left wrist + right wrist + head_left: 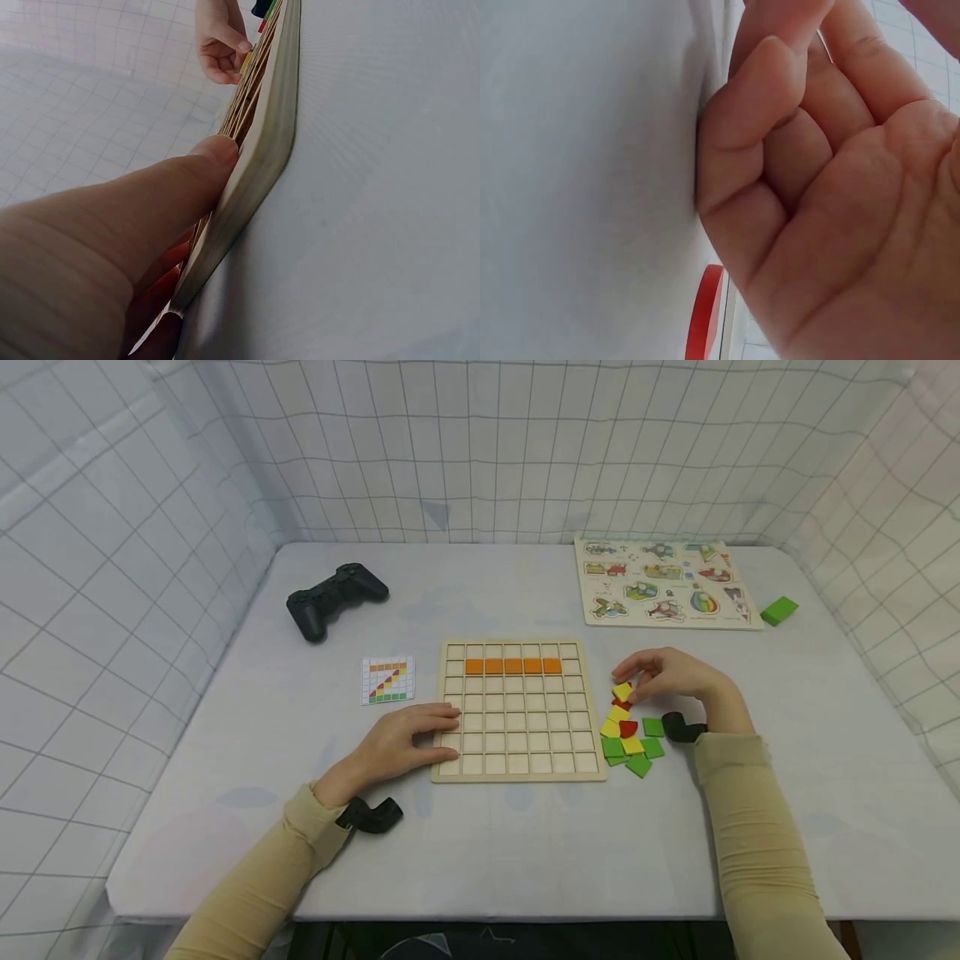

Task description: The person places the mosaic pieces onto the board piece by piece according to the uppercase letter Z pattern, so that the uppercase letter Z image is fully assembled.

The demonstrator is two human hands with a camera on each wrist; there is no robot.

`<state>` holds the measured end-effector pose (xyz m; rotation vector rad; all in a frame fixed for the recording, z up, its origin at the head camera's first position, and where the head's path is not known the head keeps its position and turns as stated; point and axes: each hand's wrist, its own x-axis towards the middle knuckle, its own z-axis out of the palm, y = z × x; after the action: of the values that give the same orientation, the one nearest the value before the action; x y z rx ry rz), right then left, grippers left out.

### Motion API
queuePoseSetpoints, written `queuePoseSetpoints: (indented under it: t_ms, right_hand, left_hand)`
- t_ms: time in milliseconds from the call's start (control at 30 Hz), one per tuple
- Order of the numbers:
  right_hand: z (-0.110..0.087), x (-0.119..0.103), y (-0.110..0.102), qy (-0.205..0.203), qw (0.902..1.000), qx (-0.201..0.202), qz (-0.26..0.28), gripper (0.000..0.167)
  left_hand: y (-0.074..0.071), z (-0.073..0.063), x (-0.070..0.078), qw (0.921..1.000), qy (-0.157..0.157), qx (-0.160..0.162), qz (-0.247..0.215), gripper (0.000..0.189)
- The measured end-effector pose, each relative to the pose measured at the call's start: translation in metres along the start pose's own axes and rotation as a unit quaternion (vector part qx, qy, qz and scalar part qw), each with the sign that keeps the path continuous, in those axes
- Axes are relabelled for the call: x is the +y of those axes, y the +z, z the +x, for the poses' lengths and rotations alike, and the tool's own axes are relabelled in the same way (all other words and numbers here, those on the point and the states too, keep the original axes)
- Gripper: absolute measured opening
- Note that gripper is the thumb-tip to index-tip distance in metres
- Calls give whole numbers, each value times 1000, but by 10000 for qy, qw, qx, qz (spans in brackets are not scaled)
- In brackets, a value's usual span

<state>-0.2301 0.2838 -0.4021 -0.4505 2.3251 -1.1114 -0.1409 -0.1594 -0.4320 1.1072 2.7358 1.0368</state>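
Note:
A wooden grid board (517,777) lies flat, with a row of orange square tiles (513,667) near its far edge. My left hand (397,741) rests on the board's left side, fingers fairly straight; its thumb (214,150) touches the board near its front edge in the left wrist view. To the right of the board, my right hand (678,677) pinches a yellow tile (622,692) between thumb and index finger. Below it lies a loose pile of yellow, red and green tiles (639,766). In the right wrist view the fingers are curled near the tabletop, beside a red piece (704,315).
Left of the board lies a small pattern card (387,680). A black game controller (337,600) sits at the back left. At the back right are a picture puzzle board (667,583) and a green block (779,610). White gridded cloth (480,452) surrounds the table.

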Motion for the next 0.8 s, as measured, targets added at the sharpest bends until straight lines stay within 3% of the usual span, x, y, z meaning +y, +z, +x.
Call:
queuePoseSetpoints:
  t_ms: [633,800]
  right_hand:
    - [2,-20,4,506,9960,286,-683,30]
    - [4,-31,4,349,9950,502,-792,27]
  left_hand:
    - [0,0,-1,10000,-35,-24,-31,47]
    - [1,0,-2,10000,62,53,57,46]
